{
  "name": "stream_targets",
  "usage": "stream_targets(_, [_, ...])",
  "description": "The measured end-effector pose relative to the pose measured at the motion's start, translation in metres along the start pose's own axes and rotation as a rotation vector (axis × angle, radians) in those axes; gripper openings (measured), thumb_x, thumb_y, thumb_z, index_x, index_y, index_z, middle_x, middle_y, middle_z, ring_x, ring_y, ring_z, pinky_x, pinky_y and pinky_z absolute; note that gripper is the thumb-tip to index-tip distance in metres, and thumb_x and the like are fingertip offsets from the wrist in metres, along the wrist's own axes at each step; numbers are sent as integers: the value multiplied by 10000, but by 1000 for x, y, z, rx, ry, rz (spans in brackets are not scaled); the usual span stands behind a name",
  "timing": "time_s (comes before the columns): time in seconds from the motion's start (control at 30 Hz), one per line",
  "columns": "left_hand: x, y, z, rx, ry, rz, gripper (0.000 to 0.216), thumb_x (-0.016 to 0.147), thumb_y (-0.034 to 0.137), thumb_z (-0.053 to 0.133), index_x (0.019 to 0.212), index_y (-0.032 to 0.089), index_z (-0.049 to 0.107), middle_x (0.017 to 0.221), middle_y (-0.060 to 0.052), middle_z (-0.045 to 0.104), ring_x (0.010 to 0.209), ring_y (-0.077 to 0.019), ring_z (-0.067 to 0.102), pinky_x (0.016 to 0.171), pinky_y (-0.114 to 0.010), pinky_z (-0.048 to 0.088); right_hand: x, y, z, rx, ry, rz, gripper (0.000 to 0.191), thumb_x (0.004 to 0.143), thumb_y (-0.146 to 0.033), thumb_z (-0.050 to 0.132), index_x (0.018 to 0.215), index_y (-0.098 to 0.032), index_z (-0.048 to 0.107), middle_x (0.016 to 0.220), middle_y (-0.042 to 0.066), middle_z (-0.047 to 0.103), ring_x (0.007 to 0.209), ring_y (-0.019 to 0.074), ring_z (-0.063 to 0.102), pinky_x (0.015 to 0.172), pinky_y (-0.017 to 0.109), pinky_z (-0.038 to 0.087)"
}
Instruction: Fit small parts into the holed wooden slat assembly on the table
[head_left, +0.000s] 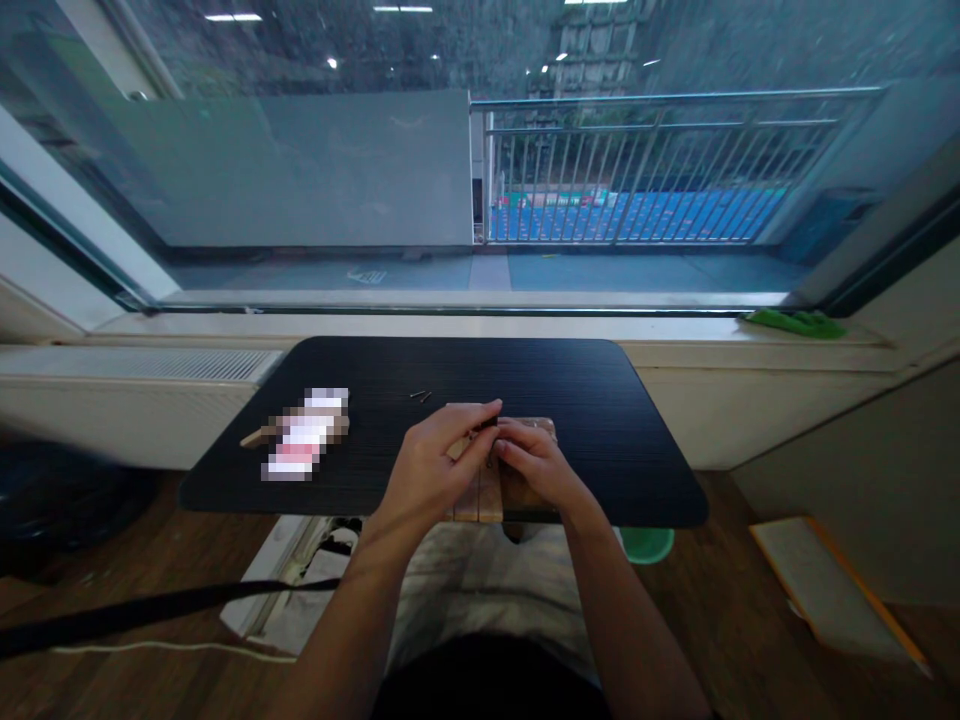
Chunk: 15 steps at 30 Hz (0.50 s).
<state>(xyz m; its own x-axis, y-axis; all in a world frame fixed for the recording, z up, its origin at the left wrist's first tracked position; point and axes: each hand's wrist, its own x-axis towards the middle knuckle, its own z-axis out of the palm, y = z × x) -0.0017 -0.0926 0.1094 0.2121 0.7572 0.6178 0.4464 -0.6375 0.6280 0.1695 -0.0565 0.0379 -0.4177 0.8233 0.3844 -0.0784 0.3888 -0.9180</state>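
My left hand and my right hand meet over the near middle of the dark table. Thumb and fingers of both are closed together in a pinch around a small dark thing, too small and covered to name. Beneath them lie light wooden slats, side by side at the table's near edge. A browner wooden piece shows past my right fingers, partly hidden by that hand. Beyond my left hand rest a few thin metal pieces that look like screws or nails.
At the table's left lies a blurred-out flat item, with a wooden stick end poking out beside it. A window sill runs behind the table, with a green cloth at right. A green basin stands below.
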Motion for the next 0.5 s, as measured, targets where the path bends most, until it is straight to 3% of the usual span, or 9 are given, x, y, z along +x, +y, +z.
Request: stream_targets(0.5, [1, -1, 1, 0, -16, 2, 221, 898, 185, 672, 1106, 174, 746, 1016, -72, 783, 874, -166, 730, 832, -272, 597, -1, 3, 2, 19, 25, 12, 237, 918, -422, 650, 1024, -246, 766, 1070, 42, 740, 1002, 199, 663, 930, 352, 519])
